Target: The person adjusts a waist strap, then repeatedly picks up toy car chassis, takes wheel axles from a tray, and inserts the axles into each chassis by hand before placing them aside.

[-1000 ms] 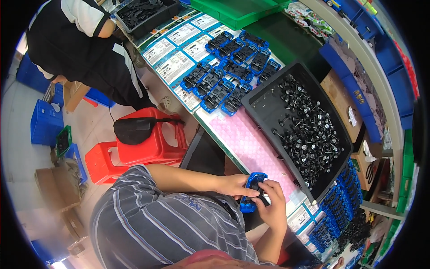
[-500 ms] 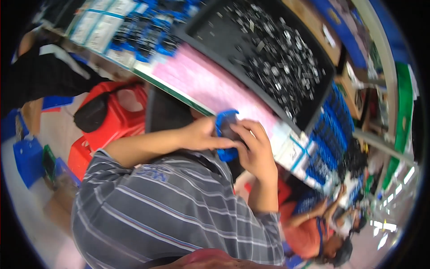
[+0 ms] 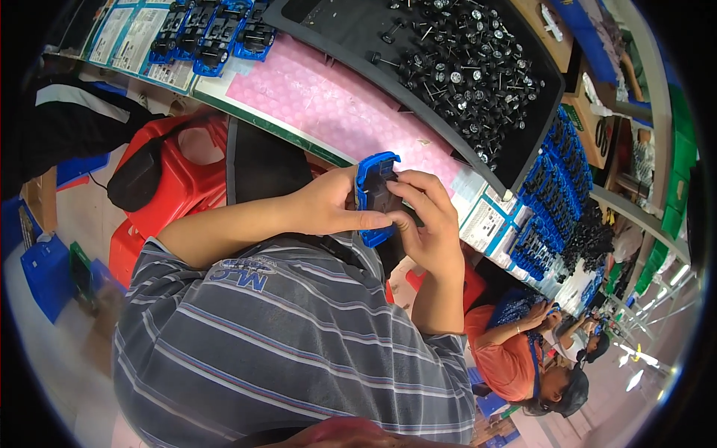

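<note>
Blue car shell (image 3: 379, 196) in both hands, just off the surface's near edge.
The left hand (image 3: 330, 207) clasps the shell's left side, its thumb pointing across the lower end; the right hand (image 3: 433, 228) bends its fingers over the open interior, and whether it pinches a small part cannot be told. A pink sheet (image 3: 299, 89) covers part of the surface (image 3: 211, 86). Judgement: good handling calls for firm left-hand support at the rim, interior facing the eyes, and light, even fingertip pressure inside.

The toy car (image 3: 378, 197) looks glossy plastic, the tray (image 3: 347, 36) at one o'clock matt plastic, the shirt (image 3: 299, 343) cloth.
</note>
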Available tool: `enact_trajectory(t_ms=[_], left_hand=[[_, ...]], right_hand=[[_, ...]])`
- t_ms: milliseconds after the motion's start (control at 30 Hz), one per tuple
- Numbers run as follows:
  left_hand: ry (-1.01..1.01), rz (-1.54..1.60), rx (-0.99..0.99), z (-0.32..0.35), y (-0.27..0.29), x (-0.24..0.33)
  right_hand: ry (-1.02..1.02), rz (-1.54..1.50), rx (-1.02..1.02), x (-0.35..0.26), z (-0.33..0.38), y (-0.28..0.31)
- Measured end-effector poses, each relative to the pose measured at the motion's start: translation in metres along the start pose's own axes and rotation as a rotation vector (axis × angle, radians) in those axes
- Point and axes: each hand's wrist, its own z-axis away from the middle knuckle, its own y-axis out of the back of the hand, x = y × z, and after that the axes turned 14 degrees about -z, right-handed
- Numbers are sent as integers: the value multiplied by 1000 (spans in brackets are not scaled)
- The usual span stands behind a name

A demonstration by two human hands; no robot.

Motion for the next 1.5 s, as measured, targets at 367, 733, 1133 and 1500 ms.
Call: enact_trajectory(t_ms=[367, 733, 1133, 1500], left_hand=[[-27, -131, 44, 1, 3, -1], [173, -40, -6, 3, 15, 6], [44, 45, 22, 5, 12, -6], [192, -24, 81, 9, 22, 16]], right_hand=[[-24, 45, -55, 1, -4, -6], [-5, 79, 14, 5, -8, -16], [80, 111, 47, 6, -4, -20], [-461, -698, 78, 9, 17, -28]])
